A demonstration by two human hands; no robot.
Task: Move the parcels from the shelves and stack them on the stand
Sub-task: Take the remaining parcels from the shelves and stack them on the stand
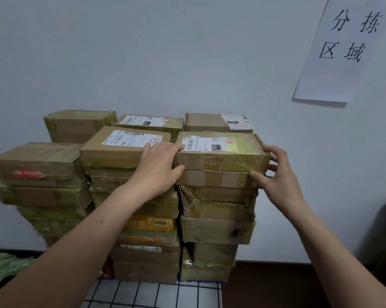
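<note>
Squarely, left hand (pixel 158 165), right hand (pixel 278 174) gripping parcel (pixel 220 157) labelled 010; wall sign (pixel 343 47) 分拣区域

I read the scene as dim and evenly lit, with a cool grey-blue cast over the wall (pixel 165 52). Light is diffuse and comes from above: the paper sign (pixel 343 52) throws a soft shadow along its lower edge. Tape on the top parcel (pixel 243 147) shows a mild yellow-green sheen. Focus is slightly soft, and small label print is unreadable. Wide-angle distortion tilts the sign and stretches the forearms (pixel 76 252) at the lower corners.
</note>
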